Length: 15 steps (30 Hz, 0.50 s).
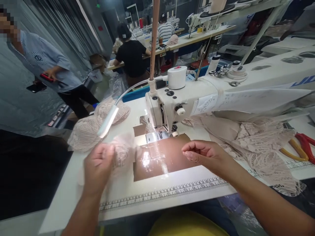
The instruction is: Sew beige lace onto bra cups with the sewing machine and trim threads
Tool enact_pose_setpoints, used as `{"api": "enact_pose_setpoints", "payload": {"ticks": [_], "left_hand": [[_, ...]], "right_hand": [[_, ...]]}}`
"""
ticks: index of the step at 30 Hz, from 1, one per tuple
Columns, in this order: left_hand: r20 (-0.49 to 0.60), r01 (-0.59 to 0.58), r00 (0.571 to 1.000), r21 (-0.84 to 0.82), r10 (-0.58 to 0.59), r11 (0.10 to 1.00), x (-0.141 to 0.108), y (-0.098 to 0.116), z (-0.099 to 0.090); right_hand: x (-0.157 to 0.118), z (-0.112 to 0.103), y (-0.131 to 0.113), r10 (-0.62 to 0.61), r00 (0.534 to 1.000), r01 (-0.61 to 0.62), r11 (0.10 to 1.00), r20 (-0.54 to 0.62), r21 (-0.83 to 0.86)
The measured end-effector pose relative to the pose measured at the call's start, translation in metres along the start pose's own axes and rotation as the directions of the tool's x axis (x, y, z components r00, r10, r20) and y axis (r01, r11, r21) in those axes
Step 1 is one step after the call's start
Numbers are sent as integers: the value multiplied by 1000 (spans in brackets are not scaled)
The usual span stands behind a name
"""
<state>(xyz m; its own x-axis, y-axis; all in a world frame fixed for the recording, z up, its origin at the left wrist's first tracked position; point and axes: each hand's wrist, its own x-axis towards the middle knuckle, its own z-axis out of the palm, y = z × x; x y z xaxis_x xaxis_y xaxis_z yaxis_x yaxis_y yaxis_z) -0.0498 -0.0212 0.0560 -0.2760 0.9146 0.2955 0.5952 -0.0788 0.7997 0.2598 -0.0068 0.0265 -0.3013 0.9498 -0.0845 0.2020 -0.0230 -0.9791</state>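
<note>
My left hand (98, 167) is closed on a pale pink lace piece (121, 150), which is blurred and hangs over the left part of the sewing table. My right hand (204, 152) is held above the brown shiny plate (159, 159), thumb and fingers drawn together, and nothing shows between them. Between and beyond both hands stands a white sewing machine (159, 108), its needle area lit. Left of it lie stacked bundles of pale lace (85, 132). More beige lace fabric (261, 137) is heaped on the right.
A lamp (108, 121) on a bendy neck reaches over the left side. A printed ruler (169, 193) runs along the front edge. Red-handled pliers (305, 144) lie at far right. A person (49, 65) stands at left; another person (130, 52) sits at a machine behind.
</note>
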Motion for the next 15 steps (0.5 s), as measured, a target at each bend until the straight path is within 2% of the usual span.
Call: {"api": "enact_pose_setpoints", "payload": {"ticks": [1, 2, 3, 4, 5, 7, 8, 9, 11, 15], "left_hand": [[48, -141, 990, 161, 135, 977, 4, 0, 12], [156, -292, 954, 280, 257, 914, 6, 1, 29], [263, -442, 893, 362, 365, 820, 6, 1, 49], [365, -530, 843, 445, 395, 722, 5, 1, 70], [471, -588, 800, 493, 371, 641, 2, 2, 90], [543, -629, 761, 482, 355, 610, -6, 3, 124], [570, -643, 744, 471, 348, 604, -11, 5, 135], [592, -656, 727, 450, 348, 606, -16, 7, 141], [642, -682, 687, 407, 340, 608, -23, 13, 143], [700, -643, 655, 319, 284, 697, -18, 26, 118]], "right_hand": [[3, -2, -2, -28, 1000, 28, 996, 6, -82], [6, -2, -4, -61, 998, 63, 984, 22, -168], [11, -2, -7, -97, 994, 106, 961, 48, -254], [16, 0, -11, -132, 988, 152, 930, 81, -334], [21, 2, -14, -160, 980, 194, 893, 117, -407], [31, 7, -16, -178, 967, 248, 809, 181, -532], [36, 10, -15, -173, 964, 260, 772, 202, -580], [40, 14, -12, -171, 962, 269, 739, 214, -618], [45, 21, -3, -169, 956, 290, 675, 241, -679], [49, 37, 15, -170, 942, 335, 463, 289, -820]]}}
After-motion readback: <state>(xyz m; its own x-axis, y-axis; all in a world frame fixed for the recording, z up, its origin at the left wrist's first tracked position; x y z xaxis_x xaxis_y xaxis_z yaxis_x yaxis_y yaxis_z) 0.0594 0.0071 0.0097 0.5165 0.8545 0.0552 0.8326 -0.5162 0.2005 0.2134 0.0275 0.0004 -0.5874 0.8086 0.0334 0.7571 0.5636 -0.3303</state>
